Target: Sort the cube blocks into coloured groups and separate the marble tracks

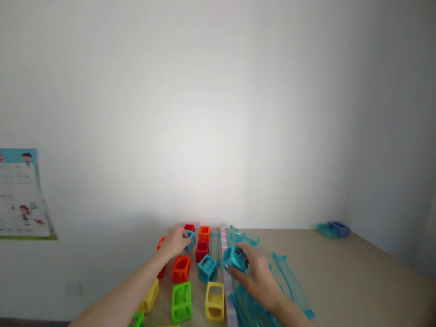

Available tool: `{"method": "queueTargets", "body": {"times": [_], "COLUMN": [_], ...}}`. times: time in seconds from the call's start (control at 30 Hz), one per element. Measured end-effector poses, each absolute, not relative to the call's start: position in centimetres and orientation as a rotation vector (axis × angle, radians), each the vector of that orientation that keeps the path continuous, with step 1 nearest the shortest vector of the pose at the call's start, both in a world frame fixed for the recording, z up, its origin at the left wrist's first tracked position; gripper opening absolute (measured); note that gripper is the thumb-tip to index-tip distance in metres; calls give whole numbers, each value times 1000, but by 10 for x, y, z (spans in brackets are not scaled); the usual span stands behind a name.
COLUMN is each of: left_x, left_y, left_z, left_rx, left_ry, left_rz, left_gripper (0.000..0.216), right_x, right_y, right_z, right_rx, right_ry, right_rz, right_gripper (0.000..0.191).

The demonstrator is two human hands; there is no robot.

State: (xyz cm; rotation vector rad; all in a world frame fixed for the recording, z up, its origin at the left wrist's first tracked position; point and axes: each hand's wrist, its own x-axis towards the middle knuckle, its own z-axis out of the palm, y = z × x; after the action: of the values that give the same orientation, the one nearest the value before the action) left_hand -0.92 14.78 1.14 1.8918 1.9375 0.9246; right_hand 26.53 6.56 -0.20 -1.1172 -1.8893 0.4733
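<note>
Right hand [255, 274] grips one blue cube [234, 257] beside the striped strip [231, 313]. Left of this strip, the left hand [175, 243] pinches another blue cube [192, 240].

Wall, plain, matt white [190, 113], behind the table; meets a greyer side wall [402, 136] at the right. Poster, paper, pale with blue header and green lower border [18, 195], on the white wall, far left; cartoon figures, one beside a net; print too blurred for me to read. Fitting, small, whitish [74, 289], low on the same wall. Table, smooth, beige-topped [347, 268]. Container, blue-violet, open-topped [339, 229], far right corner, with a teal translucent piece [327, 230], form unclear, just beside it. Strip, narrow, lavender with paler bands [224, 245], running front to back.
</note>
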Motion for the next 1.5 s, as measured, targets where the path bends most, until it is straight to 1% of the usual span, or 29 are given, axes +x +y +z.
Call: {"method": "queueTargets", "body": {"times": [0.07,0.2,0.3,0.4,0.5,0.63,0.8,1.03,1.13,1.23,1.33,1.5], "left_x": [-5,16,34,46,49,50,53,59,60,64,68,66], "left_y": [145,125,102,83,75,73,71,63,58,54,51,54], "left_z": [18,35,45,50,49,46,45,51,53,51,48,48], "left_rx": [1853,1781,1589,1378,1356,1389,1436,1274,1342,1482,1574,1678], "left_ry": [1833,1504,1169,904,891,895,891,802,830,942,1053,1051], "left_rz": [1054,1173,1216,1228,1211,1167,1138,1186,1092,1031,1055,1034], "left_gripper": [10,23,25,23,20,21,20,23,27,32,29,29], "right_x": [266,266,265,262,259,257,258,260,258,257,256,254], "right_y": [65,65,64,61,57,53,54,57,53,47,44,49], "right_z": [-3,-6,-4,1,8,16,17,5,6,9,9,11], "right_rx": [-1128,-1157,-1136,-1007,-883,-813,-771,-644,-693,-828,-907,-827], "right_ry": [-1866,-1794,-1715,-1668,-1643,-1578,-1518,-1299,-1348,-1415,-1480,-1599], "right_rz": [478,550,726,920,1031,1106,1185,1394,1355,1208,1075,1000], "right_gripper": [45,54,56,51,46,45,50,56,59,62,58,49]}}
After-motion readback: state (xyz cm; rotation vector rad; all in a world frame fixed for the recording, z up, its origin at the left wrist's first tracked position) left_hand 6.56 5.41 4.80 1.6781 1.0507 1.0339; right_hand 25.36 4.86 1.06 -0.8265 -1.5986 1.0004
